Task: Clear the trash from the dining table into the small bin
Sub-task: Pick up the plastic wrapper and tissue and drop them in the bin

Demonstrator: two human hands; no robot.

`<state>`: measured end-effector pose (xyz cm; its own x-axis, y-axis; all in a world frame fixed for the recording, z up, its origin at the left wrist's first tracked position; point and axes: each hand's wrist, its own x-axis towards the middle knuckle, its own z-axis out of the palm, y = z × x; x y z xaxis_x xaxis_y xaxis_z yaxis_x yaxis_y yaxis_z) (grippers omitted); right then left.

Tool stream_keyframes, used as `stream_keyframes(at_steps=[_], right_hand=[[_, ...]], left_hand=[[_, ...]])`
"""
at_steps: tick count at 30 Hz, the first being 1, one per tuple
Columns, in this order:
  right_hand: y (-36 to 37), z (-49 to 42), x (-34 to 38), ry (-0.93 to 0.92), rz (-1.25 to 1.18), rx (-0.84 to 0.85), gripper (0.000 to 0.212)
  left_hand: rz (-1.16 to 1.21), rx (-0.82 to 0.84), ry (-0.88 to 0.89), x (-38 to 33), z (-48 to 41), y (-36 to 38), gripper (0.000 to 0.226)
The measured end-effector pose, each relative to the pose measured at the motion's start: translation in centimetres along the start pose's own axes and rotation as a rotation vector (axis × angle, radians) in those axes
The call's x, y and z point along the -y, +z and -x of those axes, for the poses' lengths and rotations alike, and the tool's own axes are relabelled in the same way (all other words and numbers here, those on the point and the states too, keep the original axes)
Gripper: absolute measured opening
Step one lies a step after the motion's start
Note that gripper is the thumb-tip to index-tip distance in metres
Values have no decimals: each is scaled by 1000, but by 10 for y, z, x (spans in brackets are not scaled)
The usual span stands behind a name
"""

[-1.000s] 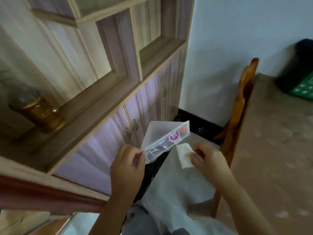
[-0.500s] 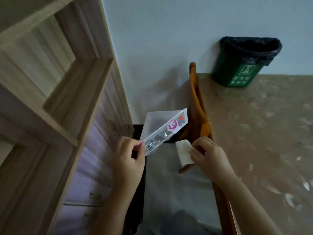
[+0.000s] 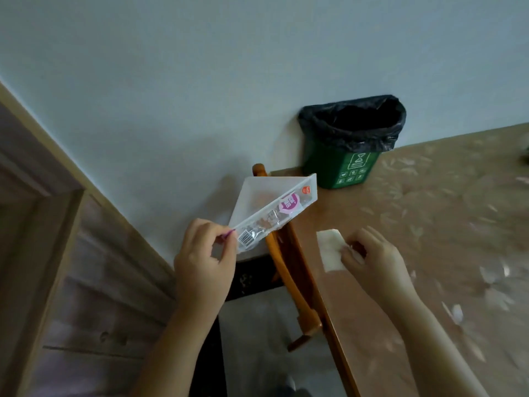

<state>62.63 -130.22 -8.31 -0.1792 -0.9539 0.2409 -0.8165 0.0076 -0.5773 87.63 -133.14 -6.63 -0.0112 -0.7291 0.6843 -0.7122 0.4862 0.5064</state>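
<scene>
My left hand [image 3: 201, 263] pinches the corner of a clear triangular plastic wrapper [image 3: 273, 209] with a barcode and a pink label, held in the air left of the table's edge. My right hand [image 3: 372, 260] pinches a small white piece of paper [image 3: 329, 249] just above the dining table [image 3: 446, 230]. The small green bin [image 3: 350, 141], lined with a black bag and open at the top, stands on the table's far corner against the wall, beyond both hands.
A wooden chair [image 3: 289, 262] is tucked against the table's left edge, between my hands. A wooden cabinet [image 3: 71, 282] fills the left side. A pale wall [image 3: 200, 81] stands behind the bin. The tablecloth carries a light leaf pattern.
My view has swung right, from the cabinet to the table and bin. Both hands, with the wrapper and the paper, have come nearer the bin, and my right hand is now over the table.
</scene>
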Motion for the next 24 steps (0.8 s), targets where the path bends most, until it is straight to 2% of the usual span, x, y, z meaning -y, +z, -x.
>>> stream_keyframes(at_steps=[13,19,24], right_hand=[[-7,-207,-31,42,129,-257,2],[-6,-302,-47,122,208,-254,7],[2,-339,-67,179,259,-250,12]], left_hand=[[199,51,81,61,-164,121,21],[277,42,159,78,-232,165,18],[323,35,200,80,-261,196,18]])
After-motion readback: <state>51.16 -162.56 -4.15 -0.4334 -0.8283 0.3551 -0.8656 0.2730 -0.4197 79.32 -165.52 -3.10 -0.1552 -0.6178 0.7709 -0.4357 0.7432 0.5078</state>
